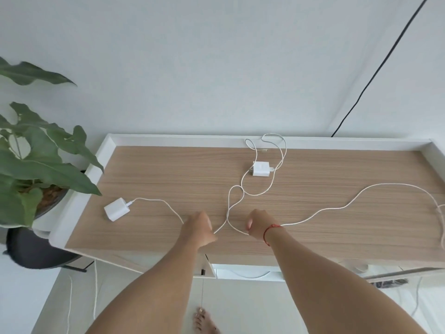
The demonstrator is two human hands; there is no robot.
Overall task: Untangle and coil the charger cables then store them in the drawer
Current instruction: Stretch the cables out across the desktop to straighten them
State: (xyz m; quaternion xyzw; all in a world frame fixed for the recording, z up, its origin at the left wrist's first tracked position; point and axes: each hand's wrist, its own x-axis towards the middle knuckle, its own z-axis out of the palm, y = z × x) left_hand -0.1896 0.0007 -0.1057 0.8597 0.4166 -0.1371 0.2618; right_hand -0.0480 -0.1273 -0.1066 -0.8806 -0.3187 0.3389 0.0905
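Note:
Two white chargers lie on the wooden desk top (168,169). The left charger block (116,209) has a white cable (159,201) running right to my left hand (199,228), which grips it near the front edge. The second charger block (259,169) sits further back, its cable (277,150) looped behind it. A long white cable (356,201) runs from the right side to my right hand (258,225), which pinches it. Between my hands the cables cross and form a loop (234,196).
A white raised rim (168,138) borders the desk at the back and sides. A potted plant (36,165) stands at the left. A black cable (375,75) runs down the wall at the back right. An open white drawer (245,273) shows under the front edge.

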